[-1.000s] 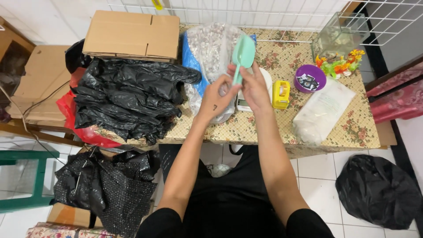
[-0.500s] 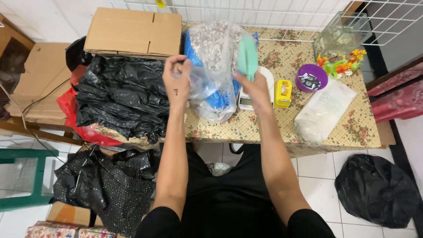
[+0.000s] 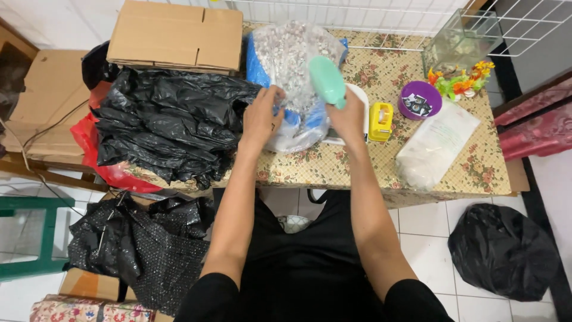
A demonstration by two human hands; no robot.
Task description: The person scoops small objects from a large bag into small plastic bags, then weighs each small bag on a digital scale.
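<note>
A big clear plastic bag (image 3: 298,65) full of small pale gravel-like bits, with blue at its sides, lies on the floral table (image 3: 333,170) in front of me. My left hand (image 3: 262,116) grips the bag's left edge. My right hand (image 3: 348,116) holds a mint-green plastic scoop (image 3: 326,80) by its handle, with the scoop's bowl over the bag. A white dish (image 3: 361,98) lies partly hidden under my right hand.
A heap of black plastic bags (image 3: 170,119) covers the table's left. Behind it lies a flat cardboard box (image 3: 176,36). To the right are a yellow small box (image 3: 381,120), a purple bowl (image 3: 419,100), a white powder bag (image 3: 435,146) and a glass tank (image 3: 462,39). A black sack (image 3: 503,250) sits on the floor.
My left hand left the scoop and took the bag's left edge, then came lower. My right hand keeps the scoop, now tilted over the bag.
</note>
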